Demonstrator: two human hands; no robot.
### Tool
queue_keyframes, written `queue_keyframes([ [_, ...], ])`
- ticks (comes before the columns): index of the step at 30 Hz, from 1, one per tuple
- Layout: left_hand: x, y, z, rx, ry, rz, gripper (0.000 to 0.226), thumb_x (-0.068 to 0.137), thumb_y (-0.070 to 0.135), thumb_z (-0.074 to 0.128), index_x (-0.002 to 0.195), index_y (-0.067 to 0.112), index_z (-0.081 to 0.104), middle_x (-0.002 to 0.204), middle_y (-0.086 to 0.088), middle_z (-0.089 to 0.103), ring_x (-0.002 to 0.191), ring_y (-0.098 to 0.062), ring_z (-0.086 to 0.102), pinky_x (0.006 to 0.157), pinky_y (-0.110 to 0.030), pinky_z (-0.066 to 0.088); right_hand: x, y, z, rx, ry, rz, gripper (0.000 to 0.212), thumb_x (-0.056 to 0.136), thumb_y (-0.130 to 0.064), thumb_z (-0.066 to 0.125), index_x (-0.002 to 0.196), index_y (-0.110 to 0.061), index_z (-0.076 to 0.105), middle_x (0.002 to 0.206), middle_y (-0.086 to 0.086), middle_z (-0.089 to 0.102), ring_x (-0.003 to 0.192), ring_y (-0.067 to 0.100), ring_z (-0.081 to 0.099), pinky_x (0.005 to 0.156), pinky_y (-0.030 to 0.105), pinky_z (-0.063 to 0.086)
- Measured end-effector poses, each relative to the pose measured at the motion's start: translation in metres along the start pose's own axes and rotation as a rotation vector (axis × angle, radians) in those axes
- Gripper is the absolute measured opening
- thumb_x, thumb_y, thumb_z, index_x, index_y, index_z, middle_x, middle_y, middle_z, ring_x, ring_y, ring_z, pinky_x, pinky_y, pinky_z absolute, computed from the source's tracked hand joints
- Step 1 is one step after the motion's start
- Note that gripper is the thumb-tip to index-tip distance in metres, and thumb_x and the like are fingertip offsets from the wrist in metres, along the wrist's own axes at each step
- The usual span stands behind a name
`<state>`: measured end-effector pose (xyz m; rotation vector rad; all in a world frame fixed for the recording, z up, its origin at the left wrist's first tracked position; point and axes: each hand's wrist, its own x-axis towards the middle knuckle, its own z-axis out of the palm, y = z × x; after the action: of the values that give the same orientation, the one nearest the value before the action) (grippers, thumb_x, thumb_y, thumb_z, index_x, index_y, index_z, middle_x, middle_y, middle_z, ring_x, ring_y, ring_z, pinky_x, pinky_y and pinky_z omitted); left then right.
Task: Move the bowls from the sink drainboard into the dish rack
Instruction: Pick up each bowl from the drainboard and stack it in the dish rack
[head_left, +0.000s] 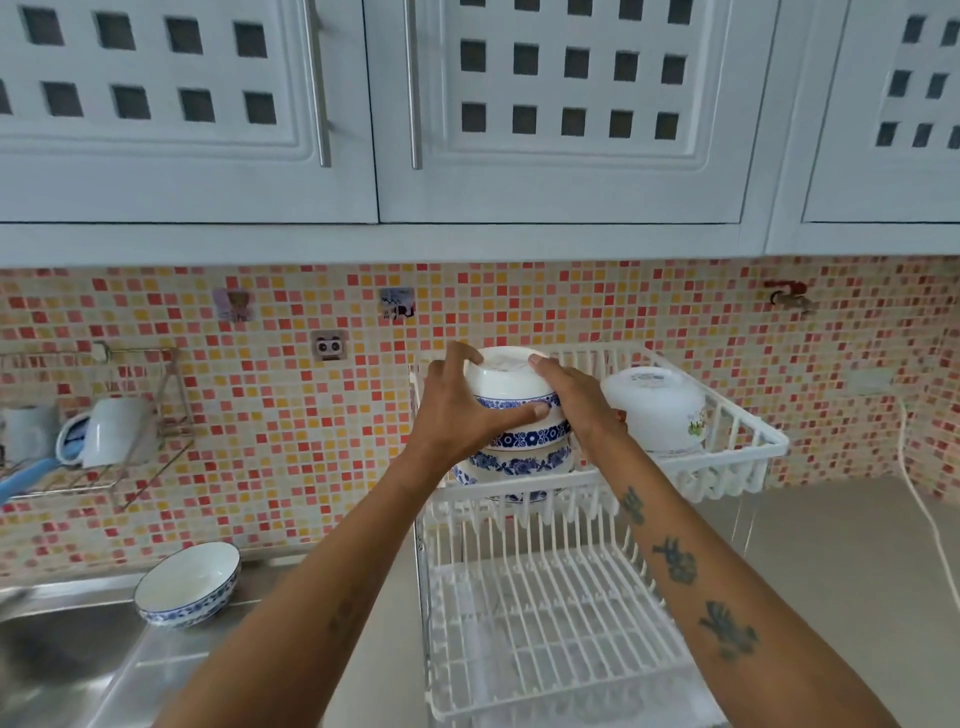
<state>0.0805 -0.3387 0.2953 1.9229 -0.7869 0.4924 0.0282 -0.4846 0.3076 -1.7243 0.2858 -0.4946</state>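
Both hands hold an upside-down white bowl with a blue flower band (511, 387) over the upper tier of the white dish rack (748, 415). My left hand (460, 410) grips its left side, my right hand (576, 397) its right side. Under it another blue-patterned bowl (514, 462) lies upside down in the rack. A plain white bowl with a small green print (657, 408) sits upside down further right in the same tier. On the steel drainboard (171, 670) at lower left stand stacked blue-and-white bowls (188, 583), upright.
The rack's lower tier (550, 623) holds no dishes. A sink basin (47, 660) lies at far left. A wire wall shelf (124, 431) carries mugs. White cabinets (561, 156) hang overhead. A white cord (924, 509) runs down at right.
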Motion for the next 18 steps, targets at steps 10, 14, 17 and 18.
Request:
queue_keyframes([
  [10,-0.002,-0.002,0.007,0.165,-0.15,-0.027,0.091,0.051,0.053,0.088,0.115,0.015,0.036,0.111,-0.003,0.042,0.098,-0.017,0.043,0.076,-0.024,0.039,0.009,0.01,-0.003,-0.063,-0.019,0.109,0.036,0.078,-0.036,0.056,0.099,-0.011,0.069,0.105,0.017,0.072,0.084,0.028,0.063,0.076,0.036,0.046],
  [14,-0.001,-0.003,0.01,0.24,-0.212,-0.046,0.104,0.049,0.059,0.087,0.123,0.01,0.034,0.117,-0.009,0.046,0.105,-0.025,0.051,0.077,-0.03,0.047,0.012,0.015,-0.003,-0.095,-0.048,0.16,0.041,0.077,-0.035,0.057,0.108,-0.011,0.067,0.104,0.015,0.073,0.085,0.029,0.064,0.076,0.037,0.048],
  [17,-0.001,-0.003,0.011,0.33,-0.241,-0.042,0.116,0.048,0.062,0.085,0.132,0.003,0.031,0.127,-0.012,0.044,0.111,-0.028,0.052,0.081,-0.036,0.049,0.013,0.016,-0.003,-0.119,-0.057,0.204,0.043,0.078,-0.032,0.057,0.115,-0.012,0.063,0.101,0.011,0.071,0.081,0.027,0.064,0.073,0.035,0.047],
  [18,-0.001,-0.003,0.011,0.339,-0.242,-0.039,0.118,0.048,0.063,0.085,0.133,0.002,0.03,0.128,-0.012,0.043,0.111,-0.028,0.052,0.08,-0.036,0.049,0.014,0.016,-0.003,-0.108,-0.059,0.209,0.041,0.079,-0.03,0.056,0.115,-0.012,0.063,0.101,0.012,0.071,0.083,0.028,0.064,0.074,0.035,0.048],
])
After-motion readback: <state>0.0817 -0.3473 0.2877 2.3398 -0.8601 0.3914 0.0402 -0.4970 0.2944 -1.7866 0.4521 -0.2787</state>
